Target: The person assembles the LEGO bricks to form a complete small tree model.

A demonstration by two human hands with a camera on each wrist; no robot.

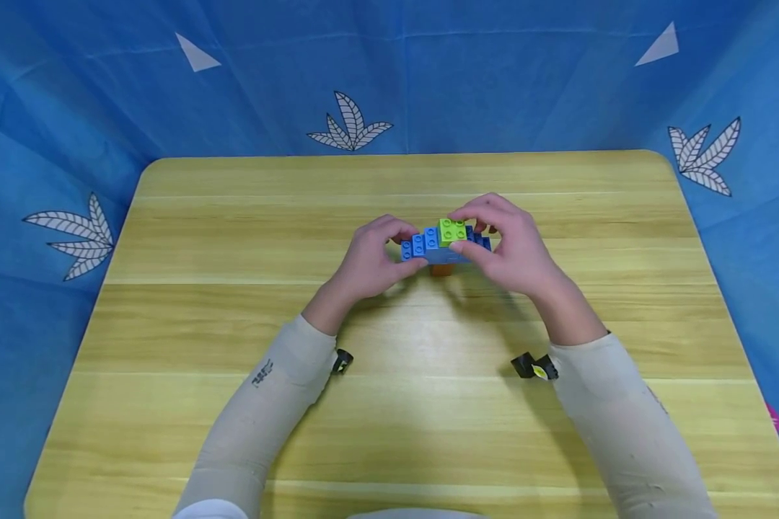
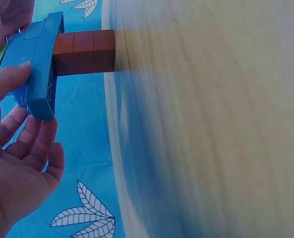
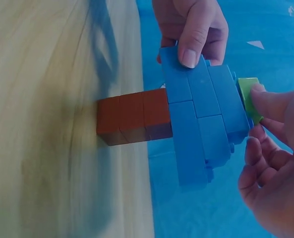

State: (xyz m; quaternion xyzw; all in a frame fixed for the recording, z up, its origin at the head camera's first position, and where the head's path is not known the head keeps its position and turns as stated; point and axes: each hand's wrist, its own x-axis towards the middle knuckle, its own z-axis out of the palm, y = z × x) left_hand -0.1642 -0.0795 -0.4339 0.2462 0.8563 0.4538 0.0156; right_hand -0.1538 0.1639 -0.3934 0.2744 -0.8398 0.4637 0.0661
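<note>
Toy building bricks form a tree-like shape near the middle of the table. Its stem is a short stack of brown bricks (image 3: 132, 118), standing upright on the tabletop. Above it, blue bricks (image 3: 194, 124) make wide layers that narrow upward in steps. My left hand (image 1: 378, 257) holds the left end of the blue layers between thumb and fingers. At the top, my right hand (image 1: 514, 246) pinches a light green brick (image 1: 452, 231) by its sides. In the right wrist view the green brick lies right against the uppermost blue layer.
The wood-patterned table (image 1: 188, 339) reaches out around the bricks on all sides. Blue cloth (image 1: 493, 79) with white leaf prints hangs behind it and at both sides. Small black pieces (image 1: 341, 361) stick out by the sleeve cuffs.
</note>
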